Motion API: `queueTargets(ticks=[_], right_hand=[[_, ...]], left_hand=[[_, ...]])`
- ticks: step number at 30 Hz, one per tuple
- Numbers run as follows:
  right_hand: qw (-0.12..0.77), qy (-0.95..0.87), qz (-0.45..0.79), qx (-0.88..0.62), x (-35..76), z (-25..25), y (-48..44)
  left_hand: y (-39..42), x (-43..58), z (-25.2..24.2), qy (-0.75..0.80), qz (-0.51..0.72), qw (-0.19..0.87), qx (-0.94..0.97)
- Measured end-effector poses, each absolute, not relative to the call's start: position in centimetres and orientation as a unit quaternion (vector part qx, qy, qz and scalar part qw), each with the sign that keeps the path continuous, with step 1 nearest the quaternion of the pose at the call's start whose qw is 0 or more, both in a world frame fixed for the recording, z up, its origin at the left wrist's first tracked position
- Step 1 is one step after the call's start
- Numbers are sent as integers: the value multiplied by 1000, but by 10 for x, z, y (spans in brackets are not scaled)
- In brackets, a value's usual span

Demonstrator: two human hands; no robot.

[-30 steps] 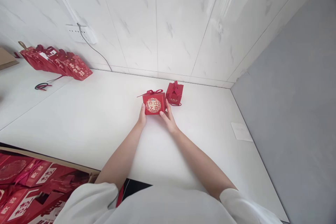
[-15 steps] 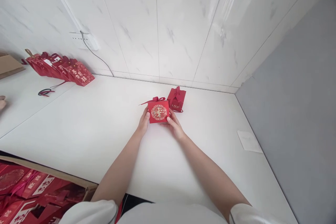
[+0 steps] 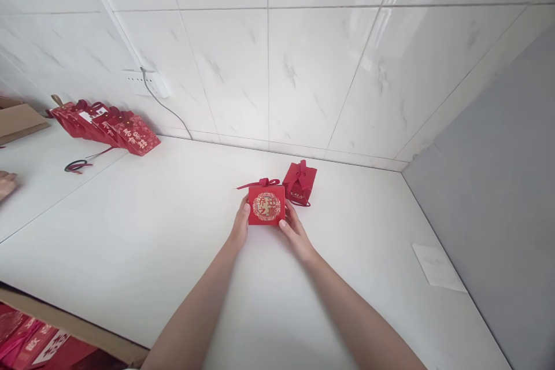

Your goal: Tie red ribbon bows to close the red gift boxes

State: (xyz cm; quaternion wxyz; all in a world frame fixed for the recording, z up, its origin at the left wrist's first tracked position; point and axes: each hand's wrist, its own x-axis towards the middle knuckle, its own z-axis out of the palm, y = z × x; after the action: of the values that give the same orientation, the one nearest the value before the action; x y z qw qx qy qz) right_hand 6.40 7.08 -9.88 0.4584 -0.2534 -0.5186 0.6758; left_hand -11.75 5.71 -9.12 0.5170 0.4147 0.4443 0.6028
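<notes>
A red gift box (image 3: 267,206) with a gold round emblem and a ribbon bow on top is between my two hands over the white table. My left hand (image 3: 241,223) grips its left side, thumb along the edge. On the right side my right hand (image 3: 297,231) holds it, thumb near the lower front corner and fingers partly hidden behind. Just behind and to the right, a second red gift box (image 3: 299,182) with a tied ribbon bow sits on the table (image 3: 208,185), close to my right fingers.
Several red gift bags (image 3: 104,124) lean together at the back left, near a cord and wall socket (image 3: 145,82). Scissors (image 3: 77,166) lie before them. Another person's hand (image 3: 6,184) shows at the left edge. A carton (image 3: 73,324) of red boxes stands front left; a white card (image 3: 437,267) lies right.
The view has tilted upward, so everything sits lower in the picture. The gift box stays in both my hands. At the left edge, more of the other person's hand shows.
</notes>
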Motion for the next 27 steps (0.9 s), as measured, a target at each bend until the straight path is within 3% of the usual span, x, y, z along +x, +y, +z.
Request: queueTargets(ticks=[10,17,27], right_hand=[[438,-444,742,-246,69,-100,80],[436,-428,762,-215,72,-89,78],[389,-474,772,-166,75,-81,79]], left_hand=[[52,-118,-76,416,569,501,502],[45,-123,-81,476,542,486,494],[42,-133,-79,493,593,368,520]])
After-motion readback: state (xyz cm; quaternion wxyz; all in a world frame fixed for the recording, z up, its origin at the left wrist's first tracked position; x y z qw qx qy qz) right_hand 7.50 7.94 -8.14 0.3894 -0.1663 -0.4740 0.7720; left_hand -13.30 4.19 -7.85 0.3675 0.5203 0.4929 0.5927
